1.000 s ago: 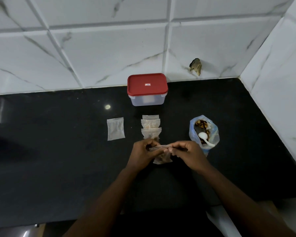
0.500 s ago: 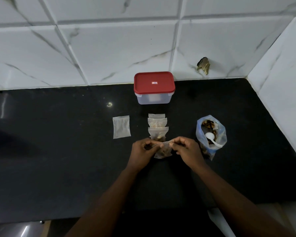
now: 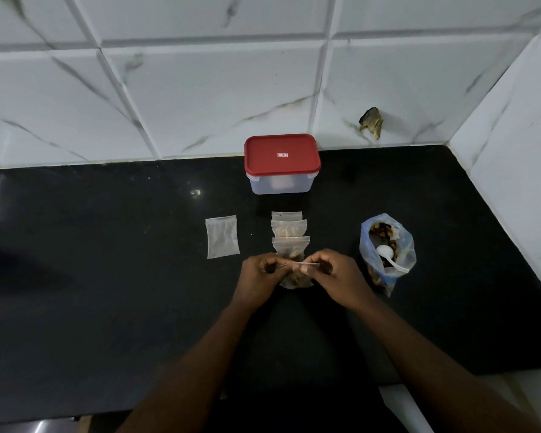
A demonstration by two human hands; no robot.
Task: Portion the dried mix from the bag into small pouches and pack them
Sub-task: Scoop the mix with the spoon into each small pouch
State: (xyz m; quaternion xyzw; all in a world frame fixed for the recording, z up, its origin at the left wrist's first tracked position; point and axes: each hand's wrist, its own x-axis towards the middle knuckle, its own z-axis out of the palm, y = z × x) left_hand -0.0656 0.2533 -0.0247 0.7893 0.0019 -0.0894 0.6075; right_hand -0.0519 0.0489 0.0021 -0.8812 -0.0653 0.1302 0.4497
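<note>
Both hands [image 3: 297, 271] pinch clear plastic pouch [image 3: 295, 281] rim

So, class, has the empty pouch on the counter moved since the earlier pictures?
No: the empty pouch lies as far left of the red-lidded box as before.

A polished black counter [image 3: 107, 307] runs into a corner of white tiles [image 3: 200, 98] veined with grey, a side wall [image 3: 519, 145] rising at right. A ragged brown patch [image 3: 371, 122] scars one tile; a glint [image 3: 195, 192] shows on the stone.
</note>
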